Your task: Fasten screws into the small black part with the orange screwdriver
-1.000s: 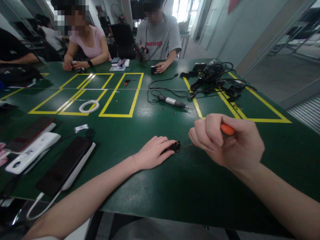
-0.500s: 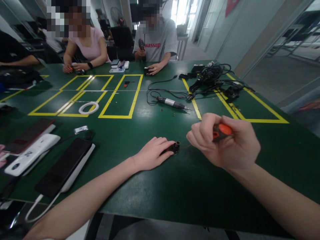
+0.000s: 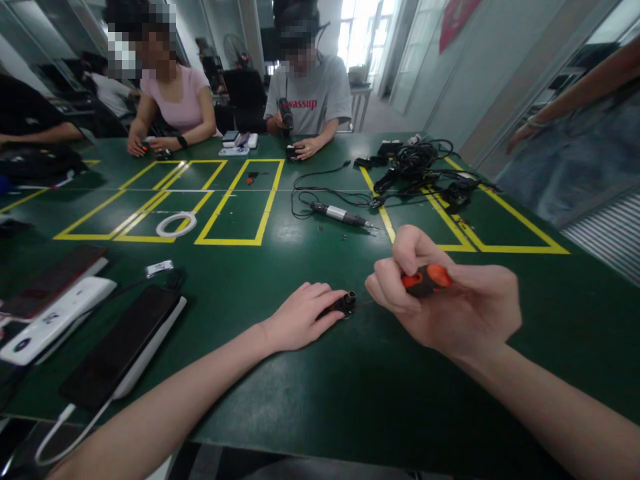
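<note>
Against the green tabletop my left hand grips a small black part between thumb and fingers. A short round tube sticks up at its right end; most of the rest is under my fingers. My right hand is closed around the orange and dark grey handle of a screwdriver. Its thin shaft points left to the black part. Whether the tip touches a screw there is too small to tell.
Beyond my hands lies a corded electric screwdriver, with tangled black cables to its right. A white ring lies within yellow tape lines. A phone and a white power strip are at left. Two people sit opposite.
My right hand has turned the screwdriver handle, so more of its side shows. My left hand keeps its hold on the black part. At right, a standing person has come further into view.
</note>
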The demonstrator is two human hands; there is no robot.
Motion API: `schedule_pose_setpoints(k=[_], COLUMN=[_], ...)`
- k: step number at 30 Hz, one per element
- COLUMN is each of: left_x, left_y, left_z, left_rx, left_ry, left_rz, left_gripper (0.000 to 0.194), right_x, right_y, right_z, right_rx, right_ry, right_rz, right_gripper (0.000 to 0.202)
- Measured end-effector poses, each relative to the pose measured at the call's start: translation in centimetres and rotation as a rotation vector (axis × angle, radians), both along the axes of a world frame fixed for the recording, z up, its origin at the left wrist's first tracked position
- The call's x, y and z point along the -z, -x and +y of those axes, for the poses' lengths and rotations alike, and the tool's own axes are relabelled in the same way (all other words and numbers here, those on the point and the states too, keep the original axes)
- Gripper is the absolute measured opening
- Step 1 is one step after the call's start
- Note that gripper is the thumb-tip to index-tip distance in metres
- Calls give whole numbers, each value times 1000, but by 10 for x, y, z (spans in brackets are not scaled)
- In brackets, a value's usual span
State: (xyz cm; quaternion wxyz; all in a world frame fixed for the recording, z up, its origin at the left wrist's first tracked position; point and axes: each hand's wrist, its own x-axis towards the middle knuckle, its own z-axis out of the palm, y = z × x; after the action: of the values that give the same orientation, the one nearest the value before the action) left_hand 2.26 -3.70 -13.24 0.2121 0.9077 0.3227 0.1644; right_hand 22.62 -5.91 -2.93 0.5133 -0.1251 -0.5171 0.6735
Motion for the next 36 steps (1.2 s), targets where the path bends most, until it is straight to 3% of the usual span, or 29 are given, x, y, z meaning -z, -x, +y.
schedule_pose_setpoints(k=[2,7,13,19,26,32,36], left_x=[0,1,2,2,0,-3,-4], left_y=[1,1,1,1,-1,-2,-2], left_z=[0,0,1,1,-2,-3,-3], left_rx=[1,-1,8,3,-11,-20,-15], left_ry=[-3,-12,-29,-55,-138,-177,-199], left_rz=[-4,-7,-18,-13,42,99,121], left_gripper=[34,31,32,31,32,34,37], right_x=[1,4,3,2,2,0,0], right_y=[2,6,5,7,5,6,3], right_z=[0,2,1,5,3,7,9], right_rx=[27,15,23,9,2,18,-21], right_ry=[-24,-47,-21,-70,-60,-102,-71], right_rz=[-6,4,28,-7,2,-55,-26], right_gripper=[24,44,22,42,21,45,36])
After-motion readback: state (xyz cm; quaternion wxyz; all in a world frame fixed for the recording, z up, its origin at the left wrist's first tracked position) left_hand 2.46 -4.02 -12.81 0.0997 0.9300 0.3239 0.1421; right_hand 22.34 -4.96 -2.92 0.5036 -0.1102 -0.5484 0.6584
